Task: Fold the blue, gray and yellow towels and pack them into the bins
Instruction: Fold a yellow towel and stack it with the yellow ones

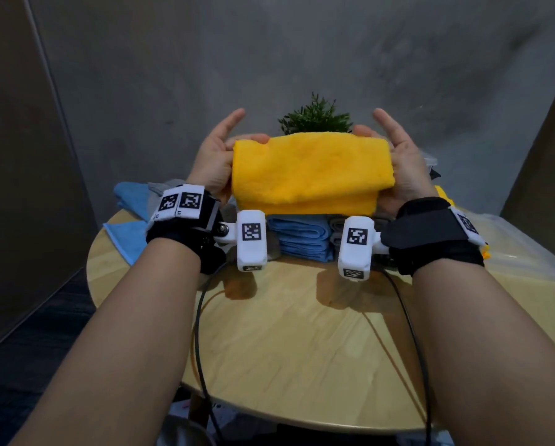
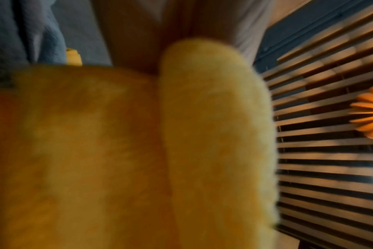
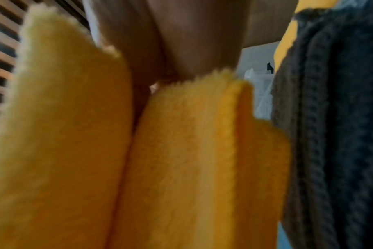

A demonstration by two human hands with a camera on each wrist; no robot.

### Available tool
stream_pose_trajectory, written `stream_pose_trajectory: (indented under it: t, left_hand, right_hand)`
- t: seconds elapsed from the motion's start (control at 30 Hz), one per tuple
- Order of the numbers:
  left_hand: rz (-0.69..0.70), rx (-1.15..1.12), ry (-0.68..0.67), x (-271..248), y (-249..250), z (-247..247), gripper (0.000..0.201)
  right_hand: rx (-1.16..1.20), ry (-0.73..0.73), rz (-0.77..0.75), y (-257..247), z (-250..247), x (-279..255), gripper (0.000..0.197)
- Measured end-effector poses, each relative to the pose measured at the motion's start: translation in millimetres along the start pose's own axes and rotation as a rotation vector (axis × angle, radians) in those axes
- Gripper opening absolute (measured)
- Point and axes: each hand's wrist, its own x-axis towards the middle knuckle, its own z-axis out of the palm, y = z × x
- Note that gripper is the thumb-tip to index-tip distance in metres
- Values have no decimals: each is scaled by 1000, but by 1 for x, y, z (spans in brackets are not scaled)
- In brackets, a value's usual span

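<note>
Folded yellow towel (image 1: 311, 170) held aloft between both hands above the stacked blue towels (image 1: 301, 236). Left hand (image 1: 213, 162) and right hand (image 1: 405, 165) each pinch one end, forefingers extended. Round table (image 1: 301, 342) near edge bare.

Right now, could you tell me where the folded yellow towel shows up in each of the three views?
Head: yellow towel at centre, held between left hand and right hand.
Left wrist: fills the lower left.
Right wrist: fills the lower left and centre.
Shared landmark: the towel's fuzzy folded edge.
</note>
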Motion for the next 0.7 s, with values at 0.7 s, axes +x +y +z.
stream_pose_trajectory:
  t: [0.7]
  left_hand:
    - [31,-32,-161,-7,2,0,29]
  right_hand:
    - [-206,-206,-13,-2,-7,-11,58]
